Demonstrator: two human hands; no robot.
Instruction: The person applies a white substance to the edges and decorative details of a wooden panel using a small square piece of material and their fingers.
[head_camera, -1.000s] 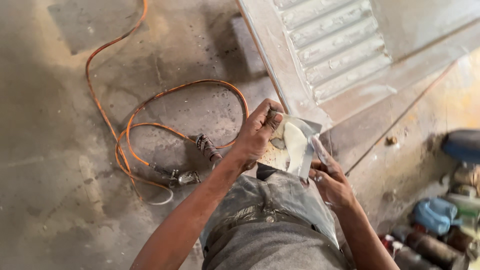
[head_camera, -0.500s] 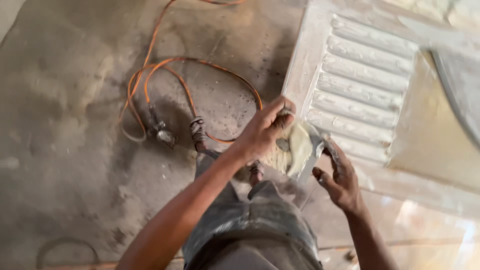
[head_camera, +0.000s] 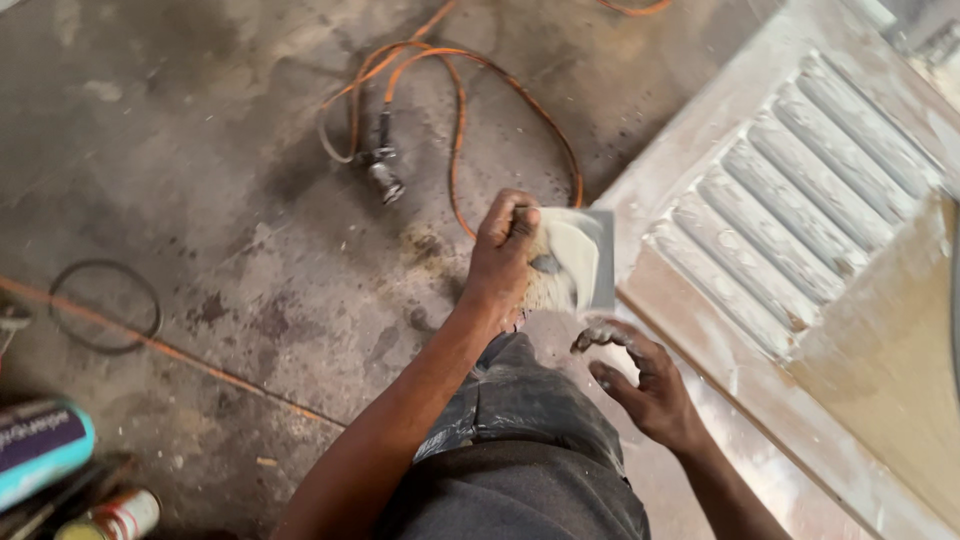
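My left hand (head_camera: 503, 252) grips a small flat grey plate (head_camera: 590, 258) smeared with pale filler paste, holding it above the floor by the corner of a dusty louvred door panel (head_camera: 790, 215). My right hand (head_camera: 640, 385) hangs below the plate with its fingers spread. It holds nothing, and its fingertips are coated in pale paste. My knee in dusty dark trousers (head_camera: 520, 420) sits under both hands.
An orange cable (head_camera: 458, 110) loops over the concrete floor, with a plug connector (head_camera: 384, 180) left of my left hand. A black ring (head_camera: 105, 305) lies at the left. A teal-capped tube (head_camera: 40, 445) and a can (head_camera: 112, 514) sit at the bottom left.
My view has swung left, so the door panel now lies at the right. My right hand has dropped away from the plate and opened. My left hand still holds the plate.
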